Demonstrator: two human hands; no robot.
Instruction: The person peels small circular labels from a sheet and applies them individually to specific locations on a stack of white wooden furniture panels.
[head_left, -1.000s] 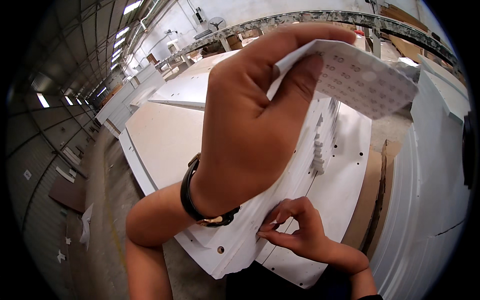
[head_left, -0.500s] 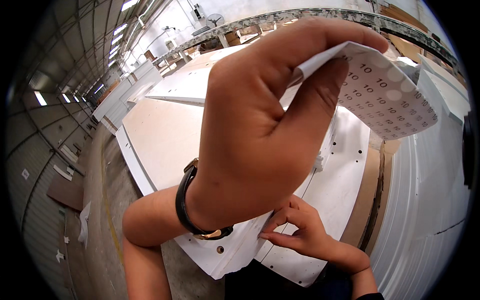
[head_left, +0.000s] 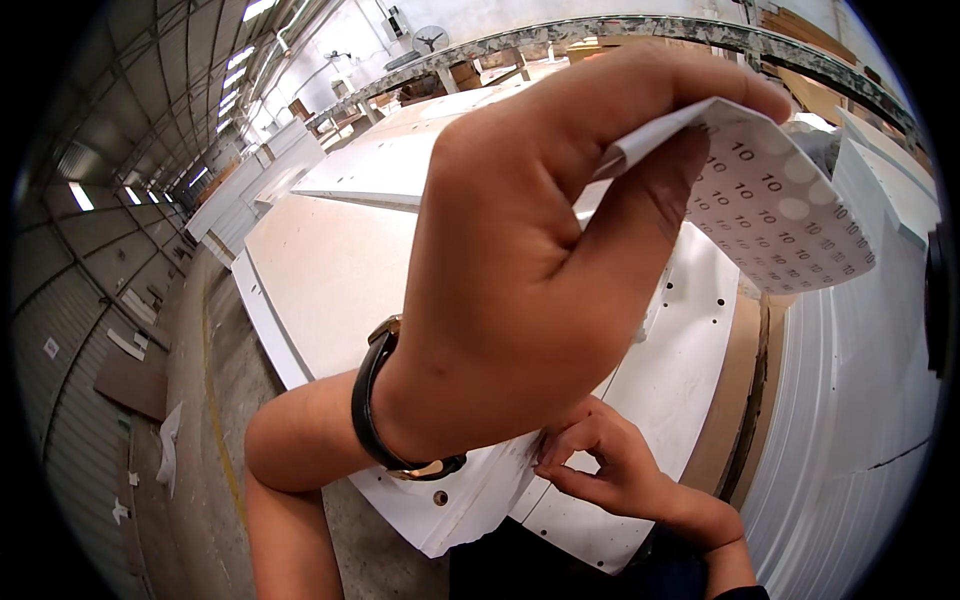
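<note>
Left hand [head_left: 530, 270] pinches paper sheet [head_left: 785, 205] above white panel [head_left: 432, 522]; probably light, floppy, so grab edges. Right hand [head_left: 610, 465] curls by panel, can't tell what's held.

A white paper sheet [head_left: 775, 215] is hanging at two o'clock, bending over at its top and drooping toward four o'clock, showing rows of small dark print and pale round patches; left fingers [head_left: 680, 80] are pinching it. A white panel [head_left: 470, 500] is lying below, pointing a holed corner toward six o'clock, right fingers [head_left: 590, 432] hovering at or touching its edge.
</note>
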